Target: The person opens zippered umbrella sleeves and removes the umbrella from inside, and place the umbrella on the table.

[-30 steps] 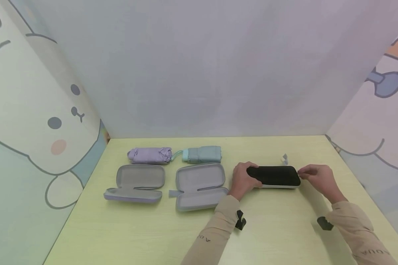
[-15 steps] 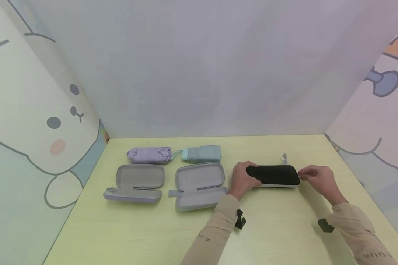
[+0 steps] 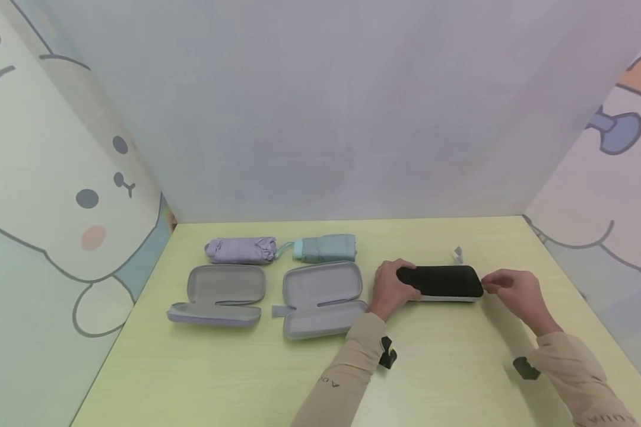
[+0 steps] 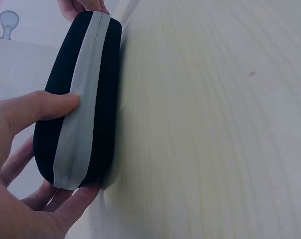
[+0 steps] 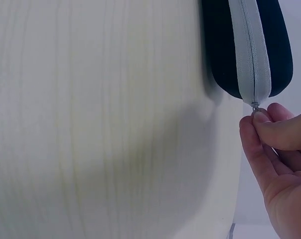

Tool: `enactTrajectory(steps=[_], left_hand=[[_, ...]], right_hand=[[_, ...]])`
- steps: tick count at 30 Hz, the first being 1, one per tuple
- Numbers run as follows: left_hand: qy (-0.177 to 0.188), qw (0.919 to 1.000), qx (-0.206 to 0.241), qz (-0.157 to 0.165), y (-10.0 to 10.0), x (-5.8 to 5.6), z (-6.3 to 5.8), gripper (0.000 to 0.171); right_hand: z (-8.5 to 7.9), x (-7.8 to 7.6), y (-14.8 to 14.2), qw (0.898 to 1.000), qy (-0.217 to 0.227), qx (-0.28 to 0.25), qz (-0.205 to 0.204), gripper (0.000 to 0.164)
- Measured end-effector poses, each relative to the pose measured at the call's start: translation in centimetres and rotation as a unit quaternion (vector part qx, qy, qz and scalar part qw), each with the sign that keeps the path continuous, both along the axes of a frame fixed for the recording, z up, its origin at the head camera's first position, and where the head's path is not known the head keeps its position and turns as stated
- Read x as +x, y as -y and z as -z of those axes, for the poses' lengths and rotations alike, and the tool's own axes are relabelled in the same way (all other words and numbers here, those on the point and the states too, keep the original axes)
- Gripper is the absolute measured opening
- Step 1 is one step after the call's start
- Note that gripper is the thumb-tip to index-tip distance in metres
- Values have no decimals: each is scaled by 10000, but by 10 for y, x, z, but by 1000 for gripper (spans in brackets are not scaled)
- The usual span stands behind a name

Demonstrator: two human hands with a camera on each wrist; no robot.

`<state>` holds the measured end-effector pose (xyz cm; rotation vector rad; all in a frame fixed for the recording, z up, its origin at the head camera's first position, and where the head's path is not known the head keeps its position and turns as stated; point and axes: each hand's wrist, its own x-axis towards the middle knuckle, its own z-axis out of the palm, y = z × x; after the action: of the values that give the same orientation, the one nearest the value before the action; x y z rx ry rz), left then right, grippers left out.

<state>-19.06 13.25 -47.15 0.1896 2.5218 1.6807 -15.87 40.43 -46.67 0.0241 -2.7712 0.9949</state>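
Observation:
A black zippered case (image 3: pixel 442 281) with a pale grey zip band (image 4: pixel 83 99) lies closed on the right half of the table. My left hand (image 3: pixel 392 289) grips its left end, the thumb (image 4: pixel 61 105) pressing on the zip band and other fingers round the end. At the opposite end, my right hand (image 3: pixel 518 295) pinches the small zip pull (image 5: pixel 255 107) between thumb and fingertips. The zip teeth look closed along the side seen in the right wrist view. Whatever the case holds is hidden.
Two open grey-lined cases (image 3: pixel 227 284) (image 3: pixel 323 286) lie to the left. Behind them are a folded purple umbrella (image 3: pixel 244 250) and a folded blue-green umbrella (image 3: pixel 328 248). A small grey-white scrap (image 3: pixel 457 255) lies behind the black case. Printed walls (image 3: pixel 320 118) enclose the table.
My right hand has shifted very slightly to the right, its pinch kept at the case's end. The left hand and the black case stay practically in place.

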Motion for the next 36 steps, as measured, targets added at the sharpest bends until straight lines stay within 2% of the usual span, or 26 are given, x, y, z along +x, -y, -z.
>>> enactTrajectory(steps=[15,25,32,36], left_hand=[[-67,10000,-26,4,-1,1,2,47],[-116,9999,-57,-30,-2,1,2,46],[-57,10000,-43,-67,-2,1,2,47],[-54,9999,-91,-85,-2,1,2,47]], right_hand=[[5,13,-2,9999,-130,-64,69,8],[4,20,1,9997,-23,53,238,6],[3,24,5,9993,29,-234,277,7],[4,26,5,9993,22,-152,348,6]])
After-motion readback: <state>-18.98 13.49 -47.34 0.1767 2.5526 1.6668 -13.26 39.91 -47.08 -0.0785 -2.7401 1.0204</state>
